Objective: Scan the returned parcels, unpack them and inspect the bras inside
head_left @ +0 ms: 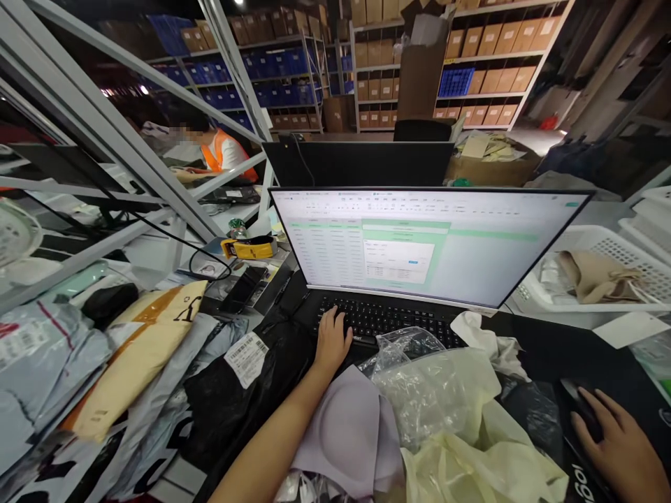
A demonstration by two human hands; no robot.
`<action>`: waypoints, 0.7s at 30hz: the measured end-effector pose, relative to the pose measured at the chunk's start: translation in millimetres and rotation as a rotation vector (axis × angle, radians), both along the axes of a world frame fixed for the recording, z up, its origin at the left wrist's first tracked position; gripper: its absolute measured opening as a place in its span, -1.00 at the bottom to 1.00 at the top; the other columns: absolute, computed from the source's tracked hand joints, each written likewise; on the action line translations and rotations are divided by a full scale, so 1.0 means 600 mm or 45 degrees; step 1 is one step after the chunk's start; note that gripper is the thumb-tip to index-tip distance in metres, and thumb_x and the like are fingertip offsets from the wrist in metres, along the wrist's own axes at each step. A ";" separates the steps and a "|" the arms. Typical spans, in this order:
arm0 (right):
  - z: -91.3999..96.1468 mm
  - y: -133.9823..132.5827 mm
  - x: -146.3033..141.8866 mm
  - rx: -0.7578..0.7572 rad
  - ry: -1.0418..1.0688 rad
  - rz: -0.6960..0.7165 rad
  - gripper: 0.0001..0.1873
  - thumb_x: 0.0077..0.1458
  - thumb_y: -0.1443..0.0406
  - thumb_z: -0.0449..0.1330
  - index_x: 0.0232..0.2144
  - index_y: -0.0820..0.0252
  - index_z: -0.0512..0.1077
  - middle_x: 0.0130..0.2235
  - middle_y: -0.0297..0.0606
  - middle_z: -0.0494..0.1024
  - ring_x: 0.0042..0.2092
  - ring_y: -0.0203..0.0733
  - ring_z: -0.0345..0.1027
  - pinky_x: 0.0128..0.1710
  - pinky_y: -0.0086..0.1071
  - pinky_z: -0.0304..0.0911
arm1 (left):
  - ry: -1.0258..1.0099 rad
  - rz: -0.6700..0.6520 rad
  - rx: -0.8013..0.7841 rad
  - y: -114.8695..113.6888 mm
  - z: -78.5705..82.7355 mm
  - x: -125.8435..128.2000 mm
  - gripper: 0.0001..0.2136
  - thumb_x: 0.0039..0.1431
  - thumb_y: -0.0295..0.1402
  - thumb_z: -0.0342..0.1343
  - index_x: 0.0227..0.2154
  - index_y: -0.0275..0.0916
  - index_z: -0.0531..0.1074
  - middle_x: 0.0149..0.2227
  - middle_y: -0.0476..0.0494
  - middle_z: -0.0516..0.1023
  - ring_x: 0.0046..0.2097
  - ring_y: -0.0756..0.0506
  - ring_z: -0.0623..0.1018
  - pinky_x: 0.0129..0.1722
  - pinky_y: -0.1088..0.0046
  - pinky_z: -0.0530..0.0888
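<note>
My left hand point(333, 339) lies on the left end of a black keyboard point(388, 318), its fingers stretched over the keys. At the right edge, my right hand point(621, 447) is curved around a black computer mouse point(581, 405) on a dark mat. A lit monitor point(330, 255) behind the keyboard shows a spreadsheet with a pop-up window. Beside my left forearm lies a lilac garment point(349, 426) with a moulded cup shape. Crumpled clear plastic point(419, 391) and pale yellow wrapping point(472, 468) sit between my hands, partly over the keyboard's right part.
Mailing parcels pile up at left, including a yellow one point(139, 356) and a black one with a label point(246, 360). A white basket point(597, 244) stands right. A yellow tape dispenser point(249, 247) lies left of the monitor. Beyond, a person in an orange vest point(214, 154) sits near shelves.
</note>
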State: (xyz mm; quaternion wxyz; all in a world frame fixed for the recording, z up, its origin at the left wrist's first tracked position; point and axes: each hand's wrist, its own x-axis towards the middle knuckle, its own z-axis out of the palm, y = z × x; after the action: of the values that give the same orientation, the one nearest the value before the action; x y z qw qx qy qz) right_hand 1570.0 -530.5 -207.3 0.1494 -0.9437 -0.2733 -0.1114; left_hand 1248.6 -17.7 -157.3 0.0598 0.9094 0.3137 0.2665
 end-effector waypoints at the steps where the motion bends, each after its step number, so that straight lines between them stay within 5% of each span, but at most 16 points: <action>1: -0.002 0.000 0.002 -0.001 -0.004 0.018 -0.29 0.16 -0.11 -0.10 0.21 0.09 0.31 0.25 -0.01 0.30 0.26 0.24 0.24 0.24 0.05 0.24 | 0.007 -0.023 0.019 0.002 0.008 0.003 -0.68 0.26 -0.40 0.05 0.04 -0.39 0.38 0.17 -0.51 0.36 0.23 -0.37 0.36 0.22 -0.09 0.37; 4: -0.008 -0.003 0.006 -0.003 -0.016 0.061 -0.31 0.19 -0.07 -0.09 0.22 0.15 0.29 0.27 0.03 0.26 0.25 0.23 0.25 0.22 0.06 0.23 | 0.015 -0.090 0.065 0.011 0.049 0.016 -0.68 0.25 -0.41 0.06 0.04 -0.36 0.38 0.17 -0.48 0.36 0.23 -0.36 0.37 0.22 -0.09 0.38; 8: -0.018 -0.007 0.008 0.016 -0.045 0.068 -0.32 0.21 -0.06 -0.09 0.22 0.16 0.28 0.27 0.02 0.25 0.25 0.21 0.24 0.22 0.06 0.22 | 0.044 -0.192 0.122 0.004 0.137 0.016 -0.69 0.24 -0.41 0.07 0.03 -0.33 0.39 0.18 -0.45 0.35 0.25 -0.34 0.36 0.23 -0.06 0.37; 12: -0.016 -0.004 0.007 -0.016 -0.069 0.058 -0.31 0.23 -0.07 -0.11 0.20 0.22 0.31 0.26 0.05 0.26 0.23 0.22 0.26 0.19 0.05 0.25 | 0.084 -0.326 0.137 -0.059 0.193 -0.070 -0.70 0.26 -0.42 0.04 0.05 -0.27 0.38 0.20 -0.37 0.38 0.22 -0.27 0.40 0.23 0.05 0.41; 14: -0.008 0.001 0.003 -0.025 -0.091 0.042 -0.33 0.24 -0.06 -0.11 0.19 0.23 0.33 0.25 0.06 0.27 0.21 0.22 0.27 0.18 0.04 0.27 | 0.114 -0.373 0.123 -0.110 0.183 -0.143 -0.67 0.25 -0.43 0.04 0.08 -0.22 0.36 0.20 -0.32 0.41 0.21 -0.23 0.43 0.21 0.12 0.44; 17: 0.006 0.009 -0.004 -0.043 -0.096 0.029 -0.37 0.25 -0.03 -0.10 0.18 0.21 0.33 0.24 0.03 0.28 0.21 0.19 0.28 0.17 0.01 0.28 | 0.226 -0.345 0.031 -0.188 0.130 -0.249 -0.50 0.13 -0.39 0.17 0.16 -0.11 0.32 0.23 -0.27 0.40 0.20 -0.26 0.46 0.16 0.15 0.49; 21: 0.016 0.014 -0.009 -0.056 -0.092 0.047 -0.37 0.27 0.00 -0.12 0.18 0.24 0.33 0.24 0.03 0.29 0.20 0.17 0.28 0.17 0.00 0.27 | 0.355 -0.273 -0.146 -0.246 0.062 -0.320 -0.05 -0.22 -0.57 0.25 0.34 -0.12 0.11 0.28 -0.34 0.34 0.25 -0.33 0.41 0.18 0.19 0.47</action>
State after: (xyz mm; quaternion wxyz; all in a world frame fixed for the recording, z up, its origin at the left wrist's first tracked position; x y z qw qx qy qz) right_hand 1564.7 -522.2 -197.5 0.1207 -0.9369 -0.2982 -0.1367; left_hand 1056.9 -165.4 -119.9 0.0956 0.9609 0.2347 0.1117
